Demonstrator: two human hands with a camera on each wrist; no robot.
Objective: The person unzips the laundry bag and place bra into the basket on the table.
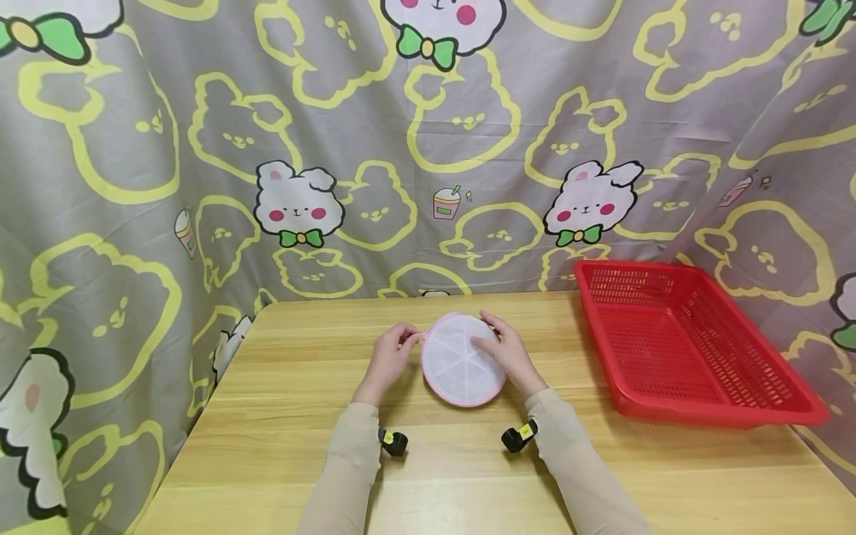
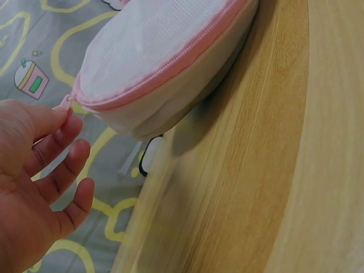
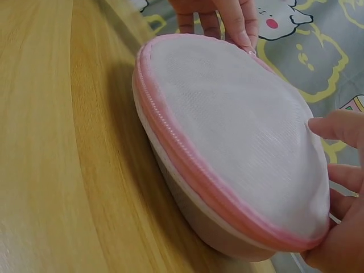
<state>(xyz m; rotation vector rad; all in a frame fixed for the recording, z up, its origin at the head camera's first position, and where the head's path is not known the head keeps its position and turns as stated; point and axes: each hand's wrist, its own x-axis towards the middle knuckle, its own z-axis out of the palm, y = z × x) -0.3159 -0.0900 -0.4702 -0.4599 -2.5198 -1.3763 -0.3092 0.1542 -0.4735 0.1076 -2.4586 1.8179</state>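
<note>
A round white mesh bag (image 1: 461, 364) with a pink zipper rim stands on the table between both hands. The left hand (image 1: 391, 357) pinches the pink zipper pull (image 2: 67, 102) between thumb and forefinger at the bag's left edge; its other fingers are loosely bent. On the other side, the right hand (image 1: 510, 355) grips the bag, thumb on the white mesh top (image 3: 239, 131) and fingers round the far side. The zipper looks closed along the part seen in the right wrist view. What the bag holds cannot be seen.
A red perforated plastic basket (image 1: 602, 357) stands at the right side of the wooden table (image 1: 441, 475). A grey curtain (image 1: 401, 148) with yellow outlines and white cartoon animals hangs behind and along both sides.
</note>
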